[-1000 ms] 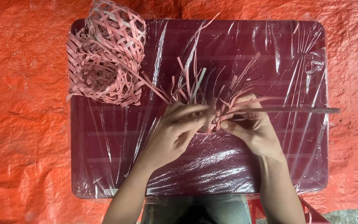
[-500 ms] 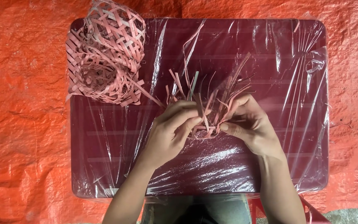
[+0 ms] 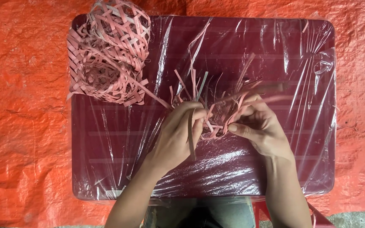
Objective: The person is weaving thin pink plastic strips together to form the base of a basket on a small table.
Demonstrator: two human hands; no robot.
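We note one small woven piece point(image 3: 218, 120) of flat pink strips, held above the middle of the worktop point(image 3: 106, 169) between both hands. Its loose strip ends fan upward and outward, stiff and ribbon-like; they are too many and too tangled to count, and one is blurred.

Left hand point(image 3: 176, 137): grip closed on the left side of the woven piece, fingers curled over it, one long strip hanging down across the palm. Right hand point(image 3: 260, 128): grip pinching the right edge of the piece, thumb on top, with strips running out to the right past the fingers.

The worktop is dark maroon, rectangular with rounded corners, and wrapped in clear plastic film point(image 3: 317, 67) that is wrinkled and glossy.

At its upper left corner lie two further items, touching each other: one open-lattice woven ball point(image 3: 121, 27) and one loose heap of pink strips point(image 3: 100, 74). A single strip trails from the heap towards the left hand.

Under everything lies one crinkled orange tarpaulin point(image 3: 22, 105).
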